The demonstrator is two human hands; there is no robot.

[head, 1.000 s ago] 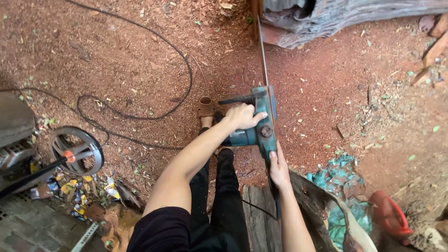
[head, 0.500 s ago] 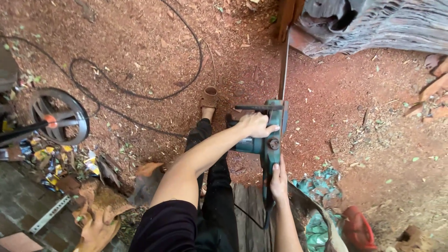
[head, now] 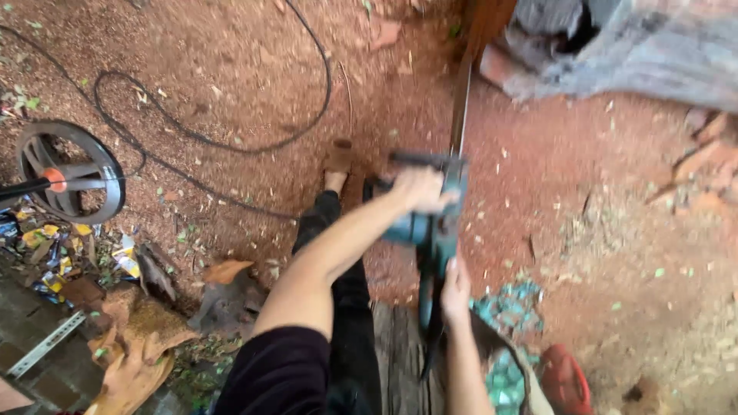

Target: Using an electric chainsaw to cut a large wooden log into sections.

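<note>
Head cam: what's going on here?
A person stands on red, sawdust-strewn ground holding a teal electric chainsaw with both hands. The left hand grips the front handle on top; the right hand holds the rear handle. The saw's long bar points away toward a wooden piece near grey sheeting. A black cable loops across the ground.

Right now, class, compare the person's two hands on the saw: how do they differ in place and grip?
The left hand sits farther forward, closed over the top front handle of the teal chainsaw; the right hand sits nearer the body, at the rear handle. The left arm reaches across, bare to a dark sleeve; the right forearm runs straight up from below. Both hands are bare and grip the same saw.
</note>
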